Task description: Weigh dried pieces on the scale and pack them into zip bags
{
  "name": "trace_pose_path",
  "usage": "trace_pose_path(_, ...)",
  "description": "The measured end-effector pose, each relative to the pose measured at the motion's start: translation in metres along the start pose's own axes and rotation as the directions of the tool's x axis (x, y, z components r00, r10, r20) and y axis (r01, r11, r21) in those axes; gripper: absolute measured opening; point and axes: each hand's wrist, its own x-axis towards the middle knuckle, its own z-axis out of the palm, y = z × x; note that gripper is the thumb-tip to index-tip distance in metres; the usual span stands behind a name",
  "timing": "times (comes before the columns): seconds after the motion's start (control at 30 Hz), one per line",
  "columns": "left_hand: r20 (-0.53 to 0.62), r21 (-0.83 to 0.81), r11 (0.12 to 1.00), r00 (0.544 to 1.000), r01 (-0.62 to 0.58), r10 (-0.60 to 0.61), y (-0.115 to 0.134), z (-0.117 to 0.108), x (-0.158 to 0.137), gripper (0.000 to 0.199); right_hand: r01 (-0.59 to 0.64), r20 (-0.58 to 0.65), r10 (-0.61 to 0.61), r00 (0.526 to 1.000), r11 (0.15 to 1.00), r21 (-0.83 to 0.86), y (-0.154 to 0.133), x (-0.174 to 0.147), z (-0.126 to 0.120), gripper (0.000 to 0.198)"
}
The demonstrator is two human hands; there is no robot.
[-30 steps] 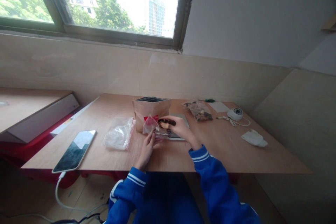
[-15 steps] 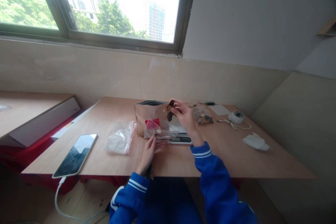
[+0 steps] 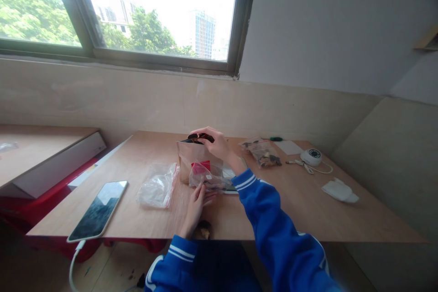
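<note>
My right hand [image 3: 215,143] is closed on dark brown dried pieces [image 3: 205,137], which look like dried mushroom. It is over the mouth of an upright brown paper bag [image 3: 185,159] with a red patch on its front. My left hand [image 3: 197,200] pinches the near edge of a clear plastic bag [image 3: 212,179], which lies against the paper bag's front. Partly hidden behind my hands and the plastic bag is a kitchen scale [image 3: 231,188]. A loose brown dried piece [image 3: 204,230] lies at the table's front edge beside my left wrist.
A flat clear zip bag [image 3: 158,187] and a phone [image 3: 97,212] with a cable lie to the left. On the right are a bag of dried pieces [image 3: 263,153], a white dome camera [image 3: 310,157] with its cables, and a crumpled white tissue [image 3: 340,190].
My right hand has moved left with the dried pieces, from over the scale to the paper bag's mouth. My left hand stays on the plastic bag. The view has tilted slightly up.
</note>
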Motion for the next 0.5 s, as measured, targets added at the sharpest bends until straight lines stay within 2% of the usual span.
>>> trace_pose_path(0.13,-0.011,0.010,1.000,1.000,0.004,-0.004,0.002,0.001,0.000,0.060,0.032,0.077,-0.013,0.997,0.969,-0.244,-0.011,-0.005,-0.004,0.024)
trace_pose_path(0.3,0.003,0.025,0.999,1.000,0.020,-0.020,0.004,0.002,0.000,0.058,0.007,0.043,0.021,0.999,0.834,-0.551,-0.015,-0.011,-0.001,0.020)
trace_pose_path(0.4,-0.008,0.028,0.999,1.000,0.026,-0.026,0.004,0.002,0.000,0.058,0.036,0.073,0.014,0.997,0.775,-0.631,-0.012,-0.014,0.000,0.024)
trace_pose_path(0.5,-0.007,0.026,1.000,1.000,0.015,-0.015,0.004,0.002,-0.001,0.057,0.006,-0.035,-0.035,0.999,0.792,-0.610,-0.018,-0.023,-0.003,0.021)
